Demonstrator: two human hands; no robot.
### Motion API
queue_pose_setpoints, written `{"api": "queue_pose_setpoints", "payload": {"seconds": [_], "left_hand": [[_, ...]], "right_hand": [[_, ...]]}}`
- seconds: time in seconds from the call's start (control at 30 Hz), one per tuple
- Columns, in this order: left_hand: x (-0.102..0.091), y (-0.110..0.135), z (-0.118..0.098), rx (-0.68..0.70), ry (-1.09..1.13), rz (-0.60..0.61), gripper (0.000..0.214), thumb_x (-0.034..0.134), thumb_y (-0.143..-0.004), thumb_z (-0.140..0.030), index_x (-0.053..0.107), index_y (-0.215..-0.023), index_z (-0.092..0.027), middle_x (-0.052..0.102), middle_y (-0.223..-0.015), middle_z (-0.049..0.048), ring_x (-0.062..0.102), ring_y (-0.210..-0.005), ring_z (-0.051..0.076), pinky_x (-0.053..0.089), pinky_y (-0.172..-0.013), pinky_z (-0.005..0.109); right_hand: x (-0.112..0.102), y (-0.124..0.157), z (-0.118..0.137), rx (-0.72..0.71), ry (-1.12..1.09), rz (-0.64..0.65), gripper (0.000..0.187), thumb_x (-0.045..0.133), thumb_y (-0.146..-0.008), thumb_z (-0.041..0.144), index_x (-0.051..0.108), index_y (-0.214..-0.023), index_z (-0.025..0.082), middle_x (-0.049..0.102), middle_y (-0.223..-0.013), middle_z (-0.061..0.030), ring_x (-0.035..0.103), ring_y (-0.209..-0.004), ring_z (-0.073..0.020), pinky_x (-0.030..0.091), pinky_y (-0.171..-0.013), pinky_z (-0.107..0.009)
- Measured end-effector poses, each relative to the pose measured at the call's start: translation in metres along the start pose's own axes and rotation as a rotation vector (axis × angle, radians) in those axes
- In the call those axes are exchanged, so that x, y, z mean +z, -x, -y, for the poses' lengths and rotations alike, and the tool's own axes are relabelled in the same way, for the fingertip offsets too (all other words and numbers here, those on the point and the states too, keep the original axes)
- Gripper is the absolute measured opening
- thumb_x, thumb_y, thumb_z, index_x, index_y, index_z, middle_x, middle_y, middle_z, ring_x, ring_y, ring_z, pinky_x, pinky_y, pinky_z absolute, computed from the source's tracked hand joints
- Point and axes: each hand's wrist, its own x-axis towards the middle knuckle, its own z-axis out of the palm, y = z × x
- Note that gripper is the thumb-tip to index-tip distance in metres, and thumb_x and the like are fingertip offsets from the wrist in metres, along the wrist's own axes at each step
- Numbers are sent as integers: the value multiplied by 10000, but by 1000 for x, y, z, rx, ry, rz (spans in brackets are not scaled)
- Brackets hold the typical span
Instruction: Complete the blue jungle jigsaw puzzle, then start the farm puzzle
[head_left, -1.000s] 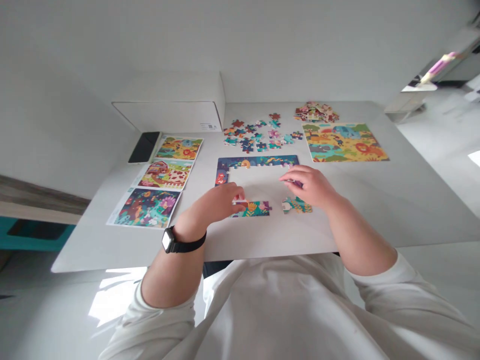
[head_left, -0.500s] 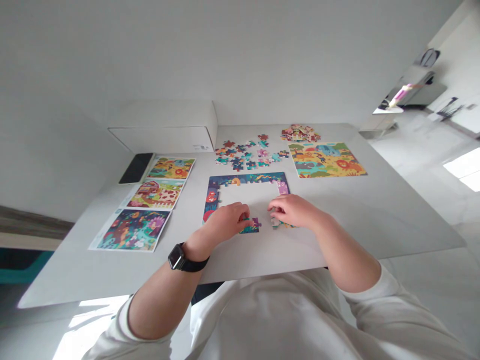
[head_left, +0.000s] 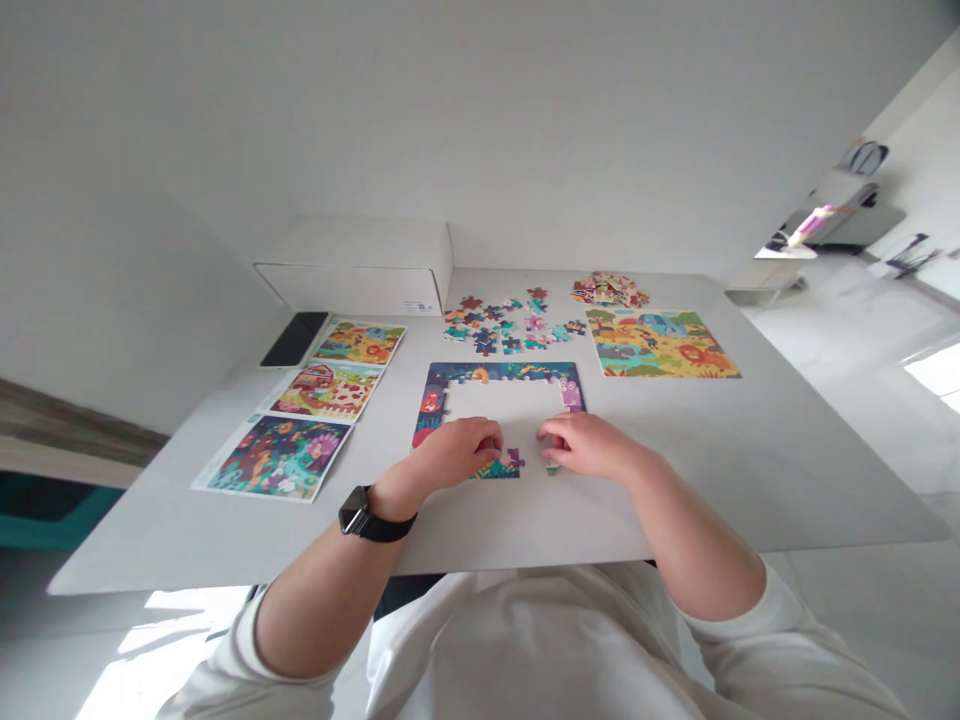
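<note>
A half-built dark jigsaw frame [head_left: 501, 375] lies on the white table [head_left: 750, 450] in front of me. My left hand [head_left: 454, 452], with a black watch on its wrist, rests with curled fingers on a joined strip of bottom-edge pieces [head_left: 504, 464]. My right hand [head_left: 585, 444] is curled over another small cluster of pieces [head_left: 552, 467] a little to the right. The two hands are close together, and the fingertips hide most of what they touch.
Loose puzzle pieces [head_left: 510, 325] lie beyond the frame, with a small heap [head_left: 609, 290] at the far right. A finished yellow animal puzzle [head_left: 658, 343] sits right. Three picture cards [head_left: 319, 410], a phone [head_left: 294, 338] and a white box [head_left: 360, 270] are left.
My right hand has slid left and nearer with its cluster, closing the gap to the strip under my left hand. The camera view has also shifted.
</note>
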Motion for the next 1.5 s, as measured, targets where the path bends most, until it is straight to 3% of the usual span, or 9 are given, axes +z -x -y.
{"api": "queue_pose_setpoints", "payload": {"seconds": [0.2,0.4,0.57,0.67,0.8,0.97,1.2,1.33,1.5], "left_hand": [[-2,0,1,-4,-4,-59,140,585,-918,-200,711,-976,-218,727,-918,41,668,-794,193,481,-714,298],[-6,-1,1,-17,-1,-113,152,591,-975,-312,712,-952,-224,747,-917,51,692,-833,212,532,-758,314],[-16,-1,8,-8,39,-431,300,418,-1060,-236,705,-1144,-226,759,-1165,98,714,-1089,235,562,-997,373],[-34,0,12,-59,33,-608,293,436,-1070,-275,699,-1183,-211,725,-1202,107,714,-998,209,573,-929,338],[-72,1,18,-55,-36,-663,262,518,-1032,-329,710,-1160,-205,708,-1196,85,654,-758,148,560,-819,306],[-121,-8,24,-124,-135,-773,252,571,-997,-353,719,-1157,-227,724,-1215,80,644,-752,150,563,-840,312],[-154,-51,30,-107,-136,-766,287,614,-988,-357,717,-1224,-231,743,-1248,80,667,-810,161,563,-877,322],[-143,-78,47,-67,-183,-653,339,633,-985,-370,718,-1267,-202,751,-1253,109,716,-919,210,572,-958,369],[-122,-96,86,-63,-339,-420,493,653,-988,-368,658,-1458,-218,707,-1439,122,694,-1289,293,518,-1164,418]], "right_hand": [[1,-1,0,15,-16,-9,184,749,-974,207,800,-1151,207,804,-900,-46,712,-785,-189,477,-754,-296],[2,-1,0,7,-16,-22,190,747,-974,211,802,-1156,210,797,-911,-55,718,-791,-195,492,-750,-299],[0,-4,-5,-42,-62,-105,201,722,-980,213,809,-1161,228,802,-976,-64,732,-821,-196,531,-783,-316],[-11,-3,-10,-66,-112,-113,214,705,-986,226,809,-1174,235,813,-1025,-68,747,-827,-193,559,-793,-324],[-42,-2,-20,-87,-96,-115,240,703,-994,264,805,-1210,242,826,-1073,-68,765,-872,-202,586,-849,-340],[-92,-15,-45,15,-29,-169,239,726,-988,326,810,-1201,257,842,-1078,-60,783,-929,-221,608,-854,-344],[-139,-54,-104,149,-56,-325,347,826,-932,368,777,-1262,272,831,-1126,-102,798,-962,-290,659,-897,-478],[-142,-84,-117,247,-57,-406,380,810,-942,313,751,-1317,286,799,-1278,-97,773,-1122,-288,630,-1037,-503],[-121,-126,-109,291,112,-277,405,766,-960,228,745,-1364,242,767,-1383,-115,734,-1257,-297,569,-1122,-458]]}}
